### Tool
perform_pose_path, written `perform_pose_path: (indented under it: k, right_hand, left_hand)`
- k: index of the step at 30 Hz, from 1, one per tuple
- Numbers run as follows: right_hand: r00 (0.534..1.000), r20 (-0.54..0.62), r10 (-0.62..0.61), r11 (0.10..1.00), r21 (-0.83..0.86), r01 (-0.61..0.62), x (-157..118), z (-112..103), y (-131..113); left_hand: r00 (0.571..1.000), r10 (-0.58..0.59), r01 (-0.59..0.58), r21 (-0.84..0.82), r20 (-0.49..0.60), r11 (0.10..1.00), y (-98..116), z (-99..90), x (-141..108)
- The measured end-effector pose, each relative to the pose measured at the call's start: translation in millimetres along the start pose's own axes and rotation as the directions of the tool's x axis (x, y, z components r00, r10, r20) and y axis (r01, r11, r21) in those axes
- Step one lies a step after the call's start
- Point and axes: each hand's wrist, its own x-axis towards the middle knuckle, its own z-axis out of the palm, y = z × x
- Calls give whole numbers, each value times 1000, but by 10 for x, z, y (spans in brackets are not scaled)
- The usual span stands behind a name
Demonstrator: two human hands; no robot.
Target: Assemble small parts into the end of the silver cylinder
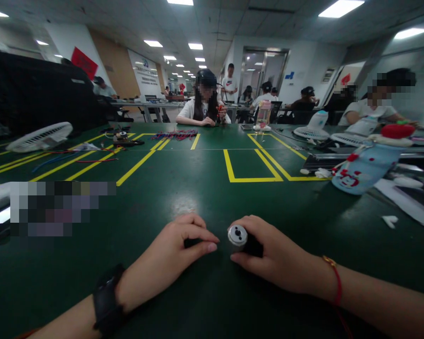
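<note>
My right hand [268, 249] is closed around a small silver cylinder, which looks like a motor [238, 235]. It stands upright at the table, its round end face turned up, with a dark centre and small dark holes. Just left of it is my left hand [183, 240], the tips of thumb and forefinger pressed together in a pinch. A small gap separates those fingertips from the motor. Whatever lies between them, if anything, is too small to make out. The motor's lower part is hidden by my right hand and shadow.
Yellow tape [254, 180] marks boxes on the green table [144, 202]. A blue cup [365, 167] with a red lid stands right, near a white fan [313, 127]. Red and blue wires [176, 135] lie farther back. A person [203, 101] sits opposite.
</note>
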Motion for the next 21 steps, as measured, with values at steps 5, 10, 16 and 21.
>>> perform_pose_path:
  k: [5,10,16,21]
  right_hand:
    - [1000,4,3,1000,8,-3,-3,-5,-8]
    - [1000,12,18,1000,15,-18,-18,-2,1]
    - [999,20,25,1000,15,-26,-3,-10,5]
    - [999,30,36,999,21,-36,-11,-24,-2]
  left_hand:
    - [998,17,-25,123,60,992,-93,53,-18]
    - [996,9,-16,86,84,996,-113,12,-23]
    - [996,-50,50,-2,80,999,-55,-47,-39]
    - [961,-272,246,-285,-54,926,-61,-93,-10]
